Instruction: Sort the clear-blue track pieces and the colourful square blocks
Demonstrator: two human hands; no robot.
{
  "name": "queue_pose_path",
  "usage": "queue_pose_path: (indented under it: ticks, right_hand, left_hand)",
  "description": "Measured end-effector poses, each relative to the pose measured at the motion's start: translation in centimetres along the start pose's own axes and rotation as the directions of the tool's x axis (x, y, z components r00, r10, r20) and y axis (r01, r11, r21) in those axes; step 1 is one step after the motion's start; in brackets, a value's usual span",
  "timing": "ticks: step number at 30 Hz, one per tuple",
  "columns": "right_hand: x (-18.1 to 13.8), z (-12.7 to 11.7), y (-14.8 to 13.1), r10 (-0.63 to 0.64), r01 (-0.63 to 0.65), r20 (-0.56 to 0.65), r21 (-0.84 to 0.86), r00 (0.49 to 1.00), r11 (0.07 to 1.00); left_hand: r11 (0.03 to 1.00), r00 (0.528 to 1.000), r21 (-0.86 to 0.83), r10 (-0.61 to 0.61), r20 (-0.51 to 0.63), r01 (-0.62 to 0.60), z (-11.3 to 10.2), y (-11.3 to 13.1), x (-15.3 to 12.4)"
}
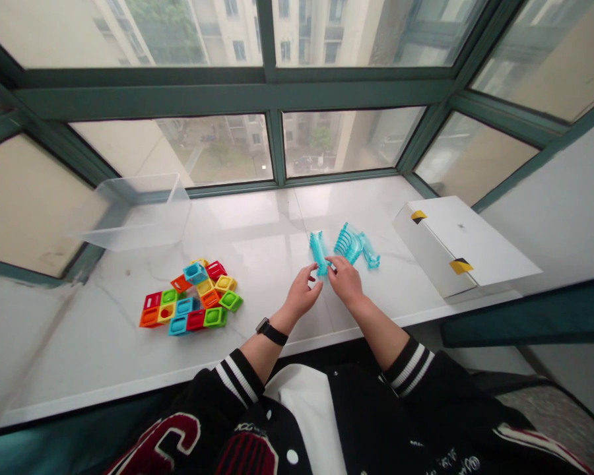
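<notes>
A translucent light-blue ribbed plastic piece [319, 248] stands out lengthwise in front of me on the white ledge. My right hand [345, 280] has its fingertips at the right side of the piece's near end and appears to grip it. On the left side, my left hand [303, 290] is close to the same end, thumb and forefinger apart. Whether its forefinger touches the piece I cannot tell. Just beyond my right hand lie more light-blue pieces: a curved ribbed one [348, 241] and a narrower one [370, 252].
Several colourful plastic blocks [196, 320] are clustered on the left of the ledge [257, 237]. A clear plastic bin [148, 227] stands behind them by the window. To the right sits a white box [480, 244] with yellow-and-black tabs. Green window frames border the back.
</notes>
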State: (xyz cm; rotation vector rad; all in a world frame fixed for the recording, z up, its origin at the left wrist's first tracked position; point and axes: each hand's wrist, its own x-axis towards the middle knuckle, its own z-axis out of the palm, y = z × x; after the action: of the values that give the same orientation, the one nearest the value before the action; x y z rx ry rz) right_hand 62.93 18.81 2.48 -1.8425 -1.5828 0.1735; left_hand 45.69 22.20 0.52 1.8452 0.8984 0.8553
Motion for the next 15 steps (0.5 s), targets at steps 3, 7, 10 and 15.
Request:
queue_pose_path:
  ticks: [3, 7, 10, 15]
  right_hand:
    - [-0.2, 0.0, 0.0, 0.011, -0.011, 0.003, 0.003, 1.000, 1.000]
    - [-0.9, 0.0, 0.2, 0.040, -0.040, -0.010, 0.026, 0.999, 0.999]
    - [-1.4, 0.1, 0.4, 0.049, -0.048, -0.028, 0.044, 0.998, 0.998]
    - [-1.8, 0.3, 0.7, 0.051, -0.049, -0.030, 0.049, 0.998, 0.998]
  left_hand:
    - [1.000, 1.000, 0.006, -0.002, -0.003, 0.002, 0.0, 0.0, 0.0]
    - [1.000, 1.000, 0.002, -0.013, -0.007, 0.013, -0.1, -0.1, -0.2]
    - [1.000, 1.000, -0.007, -0.021, -0.005, 0.021, -0.2, -0.1, -0.3]
    - [1.000, 1.000, 0.000, -0.028, -0.006, 0.028, -0.3, 0.1, -0.2]
